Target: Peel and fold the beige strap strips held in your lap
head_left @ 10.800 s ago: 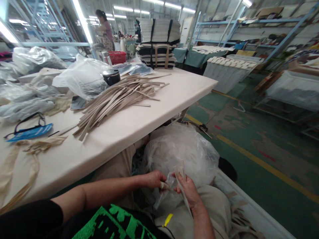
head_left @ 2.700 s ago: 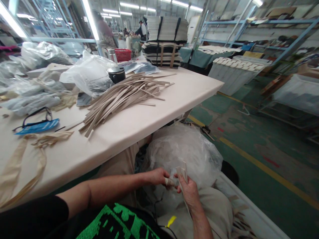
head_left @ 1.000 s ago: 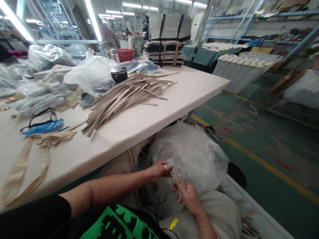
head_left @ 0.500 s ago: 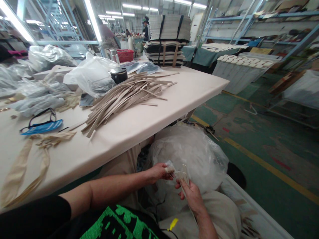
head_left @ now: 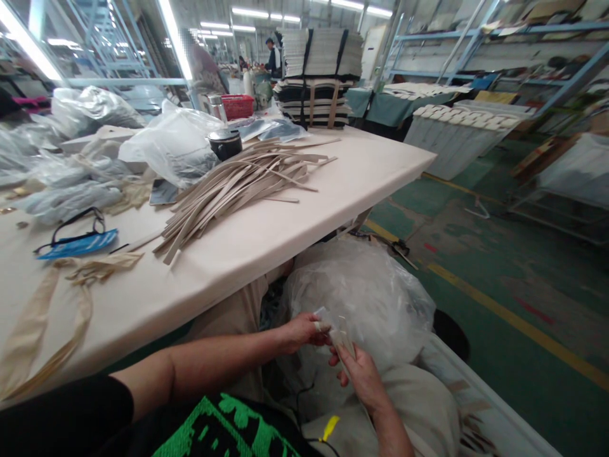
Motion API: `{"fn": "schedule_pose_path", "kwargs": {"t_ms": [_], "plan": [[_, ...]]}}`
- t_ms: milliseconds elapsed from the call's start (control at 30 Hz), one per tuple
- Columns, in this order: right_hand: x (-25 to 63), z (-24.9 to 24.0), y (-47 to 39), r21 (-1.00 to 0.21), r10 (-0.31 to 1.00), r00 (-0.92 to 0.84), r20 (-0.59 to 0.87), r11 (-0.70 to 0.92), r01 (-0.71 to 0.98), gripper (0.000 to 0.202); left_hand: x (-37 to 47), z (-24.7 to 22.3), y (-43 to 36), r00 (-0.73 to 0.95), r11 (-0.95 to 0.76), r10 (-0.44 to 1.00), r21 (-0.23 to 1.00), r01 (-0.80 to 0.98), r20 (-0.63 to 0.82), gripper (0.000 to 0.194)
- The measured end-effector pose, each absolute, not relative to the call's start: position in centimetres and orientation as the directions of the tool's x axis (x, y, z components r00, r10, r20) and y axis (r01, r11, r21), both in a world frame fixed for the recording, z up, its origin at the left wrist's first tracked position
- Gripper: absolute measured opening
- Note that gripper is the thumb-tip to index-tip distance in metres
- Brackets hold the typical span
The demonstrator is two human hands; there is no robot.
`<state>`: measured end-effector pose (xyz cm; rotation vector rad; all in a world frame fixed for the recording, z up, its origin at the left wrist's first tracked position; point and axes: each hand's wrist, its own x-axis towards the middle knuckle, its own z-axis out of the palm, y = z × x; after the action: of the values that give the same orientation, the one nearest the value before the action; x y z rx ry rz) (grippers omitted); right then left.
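My left hand (head_left: 308,331), with a light wrap round a finger, is closed on a small whitish piece (head_left: 320,313), too small to make out well. Close beside it on the right, my right hand (head_left: 358,368) grips beige strips (head_left: 344,346) whose tips point up between the two hands. Both hands are over my lap, in front of a big clear plastic bag (head_left: 366,292). A loose pile of similar beige strips (head_left: 233,187) lies on the pale table (head_left: 295,231).
Glasses (head_left: 78,228) rest on a blue packet at the left, near tan cloth bands (head_left: 28,324). Plastic bags (head_left: 166,143) and a dark mug (head_left: 225,145) stand behind. A white bin (head_left: 490,400) is at my right. People are far back.
My right hand has moved slightly left with the strips, closer to my left hand. My left hand has hardly moved. A far-off person has shifted posture.
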<state>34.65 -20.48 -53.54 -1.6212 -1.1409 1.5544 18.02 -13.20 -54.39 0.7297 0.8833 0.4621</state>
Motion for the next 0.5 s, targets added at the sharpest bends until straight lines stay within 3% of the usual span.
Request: {"fn": "schedule_pose_path", "kwargs": {"t_ms": [500], "plan": [[34.75,-53.53,-20.50,-0.877,0.883,-0.067,-0.464,-0.447,0.178,0.055,18.00,-53.82,-13.26,0.575,0.643,0.628,0.766,-0.002,-0.525,0.051]]}}
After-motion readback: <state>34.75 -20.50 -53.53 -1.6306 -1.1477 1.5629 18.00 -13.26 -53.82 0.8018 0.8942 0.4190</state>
